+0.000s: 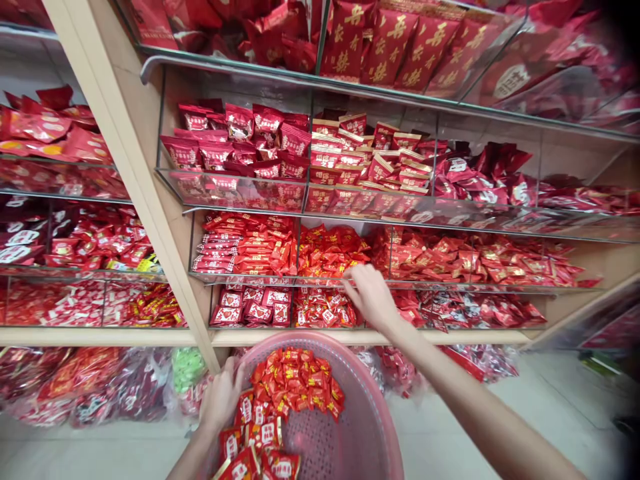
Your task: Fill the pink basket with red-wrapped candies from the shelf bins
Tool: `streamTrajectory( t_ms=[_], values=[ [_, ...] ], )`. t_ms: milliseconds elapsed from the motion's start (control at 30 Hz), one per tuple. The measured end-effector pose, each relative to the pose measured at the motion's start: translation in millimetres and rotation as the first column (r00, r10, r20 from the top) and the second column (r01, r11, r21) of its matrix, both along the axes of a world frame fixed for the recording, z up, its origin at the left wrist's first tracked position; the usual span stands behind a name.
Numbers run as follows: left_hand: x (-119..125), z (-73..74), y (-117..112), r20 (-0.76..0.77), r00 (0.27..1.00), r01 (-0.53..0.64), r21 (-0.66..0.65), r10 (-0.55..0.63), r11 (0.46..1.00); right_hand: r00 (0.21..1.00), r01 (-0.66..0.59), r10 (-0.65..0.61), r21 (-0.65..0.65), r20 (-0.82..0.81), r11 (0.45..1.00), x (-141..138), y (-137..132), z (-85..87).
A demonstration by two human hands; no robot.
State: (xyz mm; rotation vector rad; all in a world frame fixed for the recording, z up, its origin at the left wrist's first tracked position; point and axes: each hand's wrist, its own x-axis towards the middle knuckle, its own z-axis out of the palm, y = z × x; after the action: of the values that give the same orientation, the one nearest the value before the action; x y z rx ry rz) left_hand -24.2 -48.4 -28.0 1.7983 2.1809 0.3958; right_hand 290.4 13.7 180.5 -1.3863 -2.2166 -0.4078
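My left hand (220,395) is closed over the left rim of a round pink plastic basket (373,393). Inside the basket, a pile of small red-orange wrapped candies (300,380) lies toward the back, with larger red candy packets (263,433) at the front left. My right hand (369,297) is at the clear front edge of a low shelf, beside a compartment of shiny red-orange wrapped candies (330,250). Its fingers are curled and point left; whatever they hold, if anything, is too small or hidden to name.
Clear-fronted shelves (350,217) of red sweet packets rise ahead, split by glass dividers. A wooden upright (125,167) stands on the left. Plastic bags of sweets (125,387) lie on the tiled floor (500,427) under the bottom shelf board (475,338).
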Motion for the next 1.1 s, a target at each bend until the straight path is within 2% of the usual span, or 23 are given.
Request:
streamTrajectory(
  t_ms=[67,133,233,367,500,633,833,967,1100],
  values=[
    [-0.2,-0.4,-0.1,0.002,1.0,0.005,0.012,-0.005,1.0,0.997,0.003,-0.001,-0.019,0.082,1.0,13.3,22.1,21.7],
    [-0.5,-0.7,-0.1,0.003,1.0,0.008,0.017,-0.008,1.0,0.983,-0.012,0.031,-0.108,0.183,0.994,24.3,43.1,33.8],
    [-0.4,-0.2,-0.3,0.012,1.0,0.008,0.013,-0.008,1.0,0.946,0.002,0.078,-0.247,0.314,0.969,33.6,68.1,37.7],
    [0.3,1.7,-0.9,0.032,0.999,0.001,0.001,-0.001,1.0,0.908,0.064,0.075,-0.313,0.412,0.947,34.7,85.2,32.3],
    [0.9,3.2,-0.8,0.043,0.999,-0.008,-0.01,0.008,1.0,0.87,0.1,0.068,-0.312,0.488,0.945,32.9,91.0,28.9],
    [1.1,3.2,-0.3,0.029,0.999,-0.015,-0.022,0.015,1.0,0.834,0.12,0.043,-0.257,0.55,0.959,33.0,93.7,25.8],
    [1.2,3.3,-0.8,0.01,1.0,-0.021,-0.029,0.022,0.999,0.835,0.106,0.037,-0.227,0.549,0.968,33.5,93.8,22.9],
    [1.3,3.5,-0.7,0.01,1.0,-0.029,-0.033,0.029,0.999,0.838,0.117,0.011,-0.2,0.546,0.973,35.2,89.2,31.3],
    [1.9,2.6,-0.6,0.02,1.0,-0.02,-0.013,0.02,1.0,0.899,0.07,-0.001,-0.14,0.438,0.988,38.4,71.4,52.0]
  ],
)
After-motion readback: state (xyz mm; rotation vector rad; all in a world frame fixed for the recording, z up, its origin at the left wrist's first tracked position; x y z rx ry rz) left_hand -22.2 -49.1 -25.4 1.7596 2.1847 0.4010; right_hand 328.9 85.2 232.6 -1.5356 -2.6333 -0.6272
